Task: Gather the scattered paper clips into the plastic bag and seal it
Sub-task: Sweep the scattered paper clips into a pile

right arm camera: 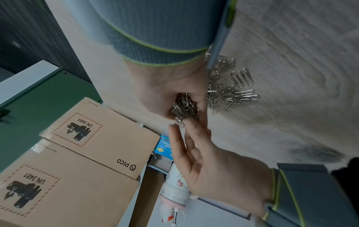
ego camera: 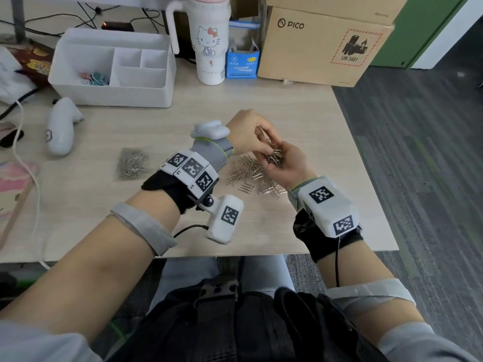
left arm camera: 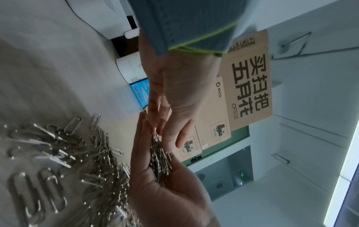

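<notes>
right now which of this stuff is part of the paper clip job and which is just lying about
Part of the job:
- paper clips in the right hand
- left hand, fingers at that bunch
- loose paper clips on the table
- plastic bag, already holding some clips

Just lying about:
- white organizer
- tumbler
- cardboard box
- blue box
- white controller

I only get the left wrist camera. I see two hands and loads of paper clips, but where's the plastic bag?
Observer: The plastic bag lies flat on the desk, off to the left of the left hand, with nobody touching it.
Operator: Is it empty?
Observer: No, silver paper clips already show inside it.
Operator: What's behind it?
Observer: A white organiser, with small coloured bits in its left compartment.
</notes>
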Demonstrator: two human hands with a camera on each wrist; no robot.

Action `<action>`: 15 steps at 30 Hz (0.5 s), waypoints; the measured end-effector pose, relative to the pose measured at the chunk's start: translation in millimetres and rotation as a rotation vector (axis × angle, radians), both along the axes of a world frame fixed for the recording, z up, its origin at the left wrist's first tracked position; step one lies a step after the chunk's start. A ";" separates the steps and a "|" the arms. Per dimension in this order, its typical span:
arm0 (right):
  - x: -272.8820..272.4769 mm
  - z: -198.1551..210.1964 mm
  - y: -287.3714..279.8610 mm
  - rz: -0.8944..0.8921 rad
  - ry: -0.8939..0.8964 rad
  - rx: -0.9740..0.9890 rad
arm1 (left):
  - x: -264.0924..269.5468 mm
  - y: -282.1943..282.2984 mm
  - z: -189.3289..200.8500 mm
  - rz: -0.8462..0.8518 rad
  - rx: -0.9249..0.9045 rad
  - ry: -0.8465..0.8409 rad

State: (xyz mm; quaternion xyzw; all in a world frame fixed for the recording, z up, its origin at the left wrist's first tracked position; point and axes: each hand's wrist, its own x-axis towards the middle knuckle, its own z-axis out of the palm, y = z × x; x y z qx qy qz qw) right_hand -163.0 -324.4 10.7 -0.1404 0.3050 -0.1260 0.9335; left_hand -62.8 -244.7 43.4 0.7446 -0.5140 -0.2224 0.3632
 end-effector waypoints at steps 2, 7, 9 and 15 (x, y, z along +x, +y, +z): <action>6.0 0.4 4.1 0.004 -0.010 0.017 | 9.2 10.9 3.6 0.062 -0.029 0.011; 17.9 4.0 13.5 0.023 -0.039 0.025 | 37.9 41.5 0.3 0.406 -0.039 -0.104; 24.2 3.5 19.1 0.059 -0.027 0.005 | 47.5 57.9 -1.7 0.526 0.036 -0.139; 36.7 0.5 38.9 0.128 -0.009 -0.014 | 57.1 89.2 -7.0 0.569 0.359 -0.186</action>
